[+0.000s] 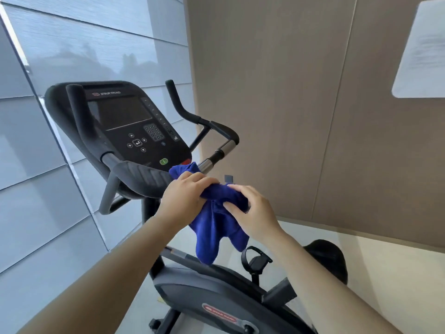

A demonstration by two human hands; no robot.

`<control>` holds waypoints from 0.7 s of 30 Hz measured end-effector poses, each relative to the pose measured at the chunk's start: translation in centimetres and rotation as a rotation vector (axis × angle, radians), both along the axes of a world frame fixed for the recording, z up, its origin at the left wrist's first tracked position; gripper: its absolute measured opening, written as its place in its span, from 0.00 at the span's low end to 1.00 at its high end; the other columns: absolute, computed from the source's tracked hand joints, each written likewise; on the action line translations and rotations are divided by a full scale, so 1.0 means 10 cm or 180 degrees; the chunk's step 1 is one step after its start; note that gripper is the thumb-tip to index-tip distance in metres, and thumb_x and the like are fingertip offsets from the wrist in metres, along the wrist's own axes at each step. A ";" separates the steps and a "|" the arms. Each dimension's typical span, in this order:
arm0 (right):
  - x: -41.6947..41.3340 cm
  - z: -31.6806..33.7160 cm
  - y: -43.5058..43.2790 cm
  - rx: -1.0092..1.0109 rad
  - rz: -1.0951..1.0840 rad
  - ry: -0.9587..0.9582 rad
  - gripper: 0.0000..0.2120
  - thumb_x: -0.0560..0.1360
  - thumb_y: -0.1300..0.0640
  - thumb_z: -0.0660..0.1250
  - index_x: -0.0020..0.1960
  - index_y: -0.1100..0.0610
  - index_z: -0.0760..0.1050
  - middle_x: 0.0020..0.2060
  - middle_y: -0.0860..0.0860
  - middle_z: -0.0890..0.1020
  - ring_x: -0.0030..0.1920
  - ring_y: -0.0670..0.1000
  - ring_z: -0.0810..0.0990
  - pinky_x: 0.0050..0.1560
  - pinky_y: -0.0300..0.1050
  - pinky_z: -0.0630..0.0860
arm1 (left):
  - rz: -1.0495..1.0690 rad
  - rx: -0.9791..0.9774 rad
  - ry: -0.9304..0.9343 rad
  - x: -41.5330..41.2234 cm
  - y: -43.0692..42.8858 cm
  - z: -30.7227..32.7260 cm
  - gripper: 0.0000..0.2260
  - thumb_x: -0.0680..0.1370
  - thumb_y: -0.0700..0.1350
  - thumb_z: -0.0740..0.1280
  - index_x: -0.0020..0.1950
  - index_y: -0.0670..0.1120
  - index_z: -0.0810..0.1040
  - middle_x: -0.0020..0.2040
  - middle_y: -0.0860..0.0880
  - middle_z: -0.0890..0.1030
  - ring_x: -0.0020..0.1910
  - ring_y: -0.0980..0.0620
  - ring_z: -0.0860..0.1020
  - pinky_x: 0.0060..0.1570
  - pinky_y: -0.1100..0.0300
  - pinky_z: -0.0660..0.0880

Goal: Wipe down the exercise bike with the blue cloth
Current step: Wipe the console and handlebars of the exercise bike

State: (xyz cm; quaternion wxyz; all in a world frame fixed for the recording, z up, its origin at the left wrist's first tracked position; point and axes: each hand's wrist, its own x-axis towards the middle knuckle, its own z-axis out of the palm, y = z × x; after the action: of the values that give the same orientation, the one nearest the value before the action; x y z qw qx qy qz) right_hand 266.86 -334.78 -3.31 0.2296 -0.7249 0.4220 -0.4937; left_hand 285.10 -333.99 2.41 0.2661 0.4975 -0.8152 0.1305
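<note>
Head view showed me both arms reaching in from the bottom of the frame and meeting at its centre over the exercise bike. The left grip was curled knuckles-up around a bunched part of the blue cloth, fingers folded over the fabric. The right grip, just beside it, pinched the same cloth between thumb and fingers, the fingers bent rather than flat. So both grips were closed on fabric, neither spread open.

The cloth sat at the centre of the frame. Its upper bunch poked out above the left grip, against the lower right edge of the console where the chrome part of the handlebar runs in (whether it actually touched the bar I could not tell). The rest hung loose below the two grips in two lobes, above the bike's grey housing.

The console screen was dark, at centre left. A strapped pedal showed below the right grip, and the black seat lay at lower right. A white notice hung on the beige wall at upper right.
</note>
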 end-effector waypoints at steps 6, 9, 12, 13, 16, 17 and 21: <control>-1.20 -0.09 0.34 0.0165 -0.0228 -0.0115 0.24 0.71 0.51 0.70 0.64 0.37 0.67 0.58 0.34 0.73 0.58 0.33 0.71 0.52 0.28 0.73 | -0.0589 0.0468 0.1030 -1.28 0.01 -0.15 0.22 0.70 0.32 0.59 0.59 0.50 0.76 0.56 0.51 0.77 0.54 0.51 0.73 0.52 0.60 0.69; -1.78 -0.18 0.50 0.0207 -0.0548 -0.0100 0.26 0.70 0.52 0.71 0.65 0.39 0.68 0.61 0.37 0.72 0.59 0.33 0.70 0.53 0.27 0.71 | -0.0891 0.0734 0.1351 -1.91 0.07 -0.30 0.24 0.67 0.30 0.59 0.57 0.50 0.77 0.53 0.55 0.76 0.49 0.58 0.72 0.49 0.72 0.66; -2.34 -0.23 0.63 0.0336 -0.0737 -0.0090 0.26 0.69 0.54 0.72 0.63 0.38 0.69 0.60 0.37 0.73 0.59 0.34 0.71 0.53 0.31 0.73 | -0.1273 0.1291 0.1722 -2.44 0.12 -0.39 0.29 0.65 0.29 0.56 0.54 0.59 0.77 0.49 0.62 0.78 0.47 0.68 0.73 0.47 0.81 0.65; -2.51 -0.23 0.67 0.0387 -0.0795 -0.0083 0.24 0.69 0.55 0.72 0.61 0.37 0.70 0.58 0.37 0.75 0.58 0.36 0.73 0.52 0.33 0.73 | -0.1424 0.1490 0.1808 -2.59 0.12 -0.41 0.31 0.64 0.29 0.55 0.52 0.62 0.76 0.48 0.64 0.79 0.48 0.69 0.75 0.46 0.79 0.67; -2.97 -0.26 0.77 0.0404 -0.1045 -0.0082 0.15 0.70 0.56 0.71 0.49 0.37 0.74 0.48 0.38 0.79 0.49 0.40 0.78 0.47 0.34 0.74 | -0.1746 0.1854 0.1967 -2.99 0.10 -0.47 0.32 0.66 0.28 0.55 0.50 0.65 0.75 0.49 0.63 0.81 0.51 0.62 0.78 0.50 0.70 0.73; -3.09 -0.27 0.79 0.0395 -0.1135 -0.0116 0.13 0.70 0.56 0.70 0.48 0.39 0.74 0.46 0.39 0.80 0.47 0.41 0.78 0.45 0.35 0.74 | -0.1801 0.1923 0.2056 -3.12 0.10 -0.49 0.32 0.67 0.28 0.56 0.50 0.65 0.76 0.48 0.62 0.82 0.51 0.60 0.79 0.51 0.67 0.75; -3.53 -0.36 0.88 0.0437 -0.1563 -0.0394 0.10 0.71 0.57 0.69 0.44 0.43 0.73 0.40 0.42 0.80 0.39 0.43 0.79 0.38 0.37 0.74 | -0.1733 0.1915 0.2293 -3.60 0.12 -0.58 0.23 0.71 0.33 0.63 0.48 0.63 0.76 0.49 0.58 0.82 0.50 0.63 0.80 0.44 0.70 0.75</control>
State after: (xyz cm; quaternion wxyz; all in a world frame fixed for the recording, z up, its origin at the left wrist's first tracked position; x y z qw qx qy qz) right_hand 231.58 -325.99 -6.93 0.1769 -0.5519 0.6029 -0.5483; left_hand 249.10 -332.82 -3.44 0.3987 0.3358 -0.7732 -0.3611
